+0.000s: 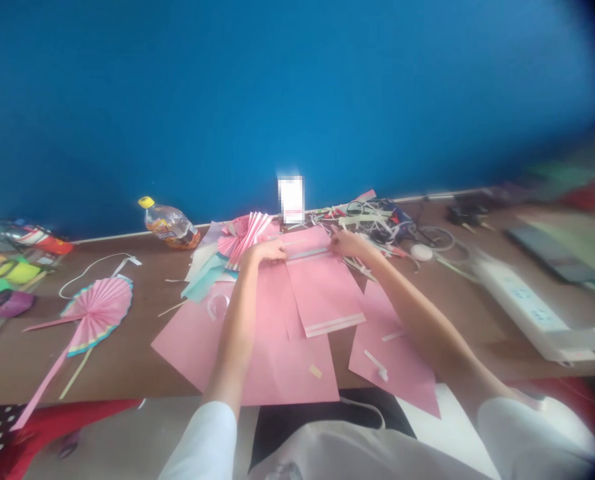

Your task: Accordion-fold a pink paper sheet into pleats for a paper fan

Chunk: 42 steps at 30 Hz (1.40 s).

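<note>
- The left hand is at the left side of the narrow pink sheet, near its upper end; the right hand is opposite, at the right side.
- Both hands touch the sheet, fingers bent in—but blur and angle hide whether they pinch it or only press, so I cannot tell.
- The sheet lies partly over the large pink paper on the table, with one pale band between the hands and another along its near end.
- To handle it well, I'd keep both sides level, since uneven pressure could skew the upper part.
- Light, even fingertip pressure from the middle outward should limit wrinkles; thin paper creases easily.
- The pleated striped paper sits just beside the left hand—better not to lean on it.
- Loose strips lie beyond the right hand; they could catch under the sheet.
</note>
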### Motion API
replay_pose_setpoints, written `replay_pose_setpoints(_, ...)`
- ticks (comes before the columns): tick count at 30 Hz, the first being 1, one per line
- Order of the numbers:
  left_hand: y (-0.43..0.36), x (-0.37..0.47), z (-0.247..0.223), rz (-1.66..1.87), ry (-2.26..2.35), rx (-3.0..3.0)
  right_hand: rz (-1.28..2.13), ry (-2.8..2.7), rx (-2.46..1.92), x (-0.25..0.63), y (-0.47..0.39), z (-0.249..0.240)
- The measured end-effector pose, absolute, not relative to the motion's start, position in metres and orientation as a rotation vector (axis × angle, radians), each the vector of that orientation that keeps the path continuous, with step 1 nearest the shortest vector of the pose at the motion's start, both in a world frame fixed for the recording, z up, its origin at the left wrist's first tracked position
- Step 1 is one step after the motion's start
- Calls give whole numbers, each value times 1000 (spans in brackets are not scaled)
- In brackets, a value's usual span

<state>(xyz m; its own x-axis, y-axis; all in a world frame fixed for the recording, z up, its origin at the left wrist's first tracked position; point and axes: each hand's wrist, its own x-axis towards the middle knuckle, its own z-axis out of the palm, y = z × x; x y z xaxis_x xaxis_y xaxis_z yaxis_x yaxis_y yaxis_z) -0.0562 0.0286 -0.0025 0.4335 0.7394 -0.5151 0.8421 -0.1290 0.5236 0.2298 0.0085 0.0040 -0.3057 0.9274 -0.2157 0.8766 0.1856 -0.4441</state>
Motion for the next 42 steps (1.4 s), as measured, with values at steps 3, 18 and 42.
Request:
replay_pose_setpoints(3, 28, -56, -2, -162, 1339, 1866, 754, -2340, -1794, 230, 11, -2)
replay_pose_setpoints(18, 22, -53, 4, -149, 1330, 1838, 613, -2452, -1825, 230, 14, -11)
replay_pose_setpoints(42, 26, -56, 0, -142, 1334, 1926, 587, -2419, -1910, 223, 6, -5)
